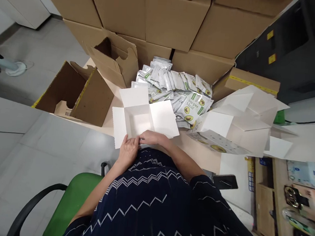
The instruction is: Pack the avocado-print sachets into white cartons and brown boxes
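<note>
A small white cardboard box (139,122) stands open at the table's near edge, its flaps spread outward and nothing visible inside. My left hand (129,150) is closed on its near wall, fingers bent at the rim. Right beside it, my right hand (152,137) pinches the same near edge, with the fingertips of both hands almost touching. The near flap is mostly hidden behind my hands. Just beyond the box lies a heap of silvery-white sachets (191,106) printed with avocados and "Su-per Meal".
Several open white boxes (244,121) sit to the right. Two open brown cartons (93,98) stand at left, before a wall of stacked cardboard boxes (176,19). A green chair (70,202) is at lower left; a phone (225,181) lies at right.
</note>
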